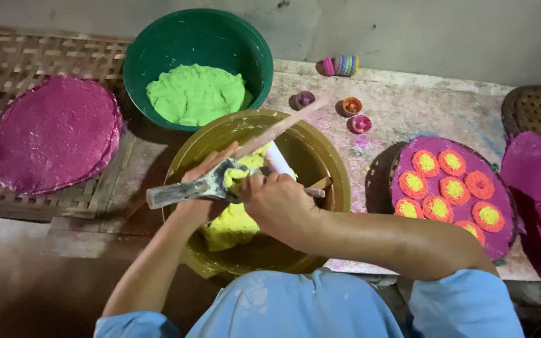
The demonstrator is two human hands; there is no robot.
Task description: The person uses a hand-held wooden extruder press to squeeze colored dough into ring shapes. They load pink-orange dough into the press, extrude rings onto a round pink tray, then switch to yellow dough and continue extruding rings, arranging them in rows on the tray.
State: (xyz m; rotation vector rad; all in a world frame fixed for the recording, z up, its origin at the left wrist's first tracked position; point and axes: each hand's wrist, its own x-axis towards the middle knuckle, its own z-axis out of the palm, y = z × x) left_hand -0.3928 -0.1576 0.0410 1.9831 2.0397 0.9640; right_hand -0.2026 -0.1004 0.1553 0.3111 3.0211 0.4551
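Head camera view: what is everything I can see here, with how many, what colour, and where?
Green bowl: one, back centre, holding green dough.
Olive bowl: one, centre, holding yellow dough.
Magenta disc: one stack, left, on woven mat.
Flower-topped disc: one, magenta with orange-yellow flowers, right.
Small cups: three loose, purple, orange, pink, on table.
Cup stack: one, multicoloured, by wall.
Tube: one, grey, paste-smeared, over olive bowl.
Stick: one, pale, angled through bowl.
Left hand: holding tube.
Right hand: on tube's end.
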